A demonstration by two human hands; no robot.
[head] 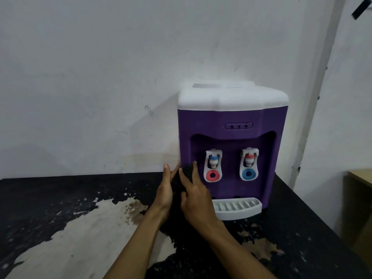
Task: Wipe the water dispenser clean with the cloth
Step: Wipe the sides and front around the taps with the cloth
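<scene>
A purple water dispenser [231,141] with a white top stands on the table against the wall. It has two white taps and a white drip tray [237,208] at its foot. A black cloth [178,186] is pressed against the dispenser's lower left front corner. My left hand [165,190] holds the cloth's left side, thumb up. My right hand [196,196] lies flat on the cloth with its fingers spread toward the left tap [213,165]. Much of the cloth is hidden between my hands.
The table [60,198] is black with large worn patches of bare pale surface. A white scuffed wall [100,77] rises directly behind the dispenser. A wooden desk corner [360,182] shows at the right edge.
</scene>
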